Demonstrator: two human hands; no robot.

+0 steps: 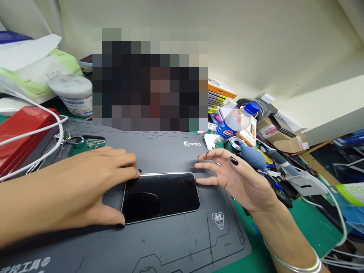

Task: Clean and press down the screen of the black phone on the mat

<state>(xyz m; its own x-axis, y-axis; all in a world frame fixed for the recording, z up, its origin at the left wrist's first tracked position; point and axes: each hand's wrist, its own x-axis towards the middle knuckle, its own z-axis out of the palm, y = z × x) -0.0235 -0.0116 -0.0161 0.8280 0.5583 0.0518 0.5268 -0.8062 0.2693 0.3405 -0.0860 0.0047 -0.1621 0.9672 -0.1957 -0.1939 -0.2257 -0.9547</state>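
A smartphone [162, 199] lies screen up on a grey work mat [176, 242], its dark screen showing reflections and specks. My left hand [105, 182] spans the phone's left end, thumb at the near corner and index finger at the far corner, gripping it by the edges. At the other end, my right hand [236, 178] is open with its fingers apart. One of its fingertips is at the phone's right edge; whether it touches cannot be made out. Nothing is in that palm, which faces the phone.
Left: a red box [25, 132], white cable [61, 132], scissors [68, 139] and a paste tub [74, 94]. Right: a Pepsi bottle [237, 119], a blue-grey air blower [253, 156], a cardboard box [284, 136] and tools crowd the green table [318, 223]. A blurred-out area covers the back.
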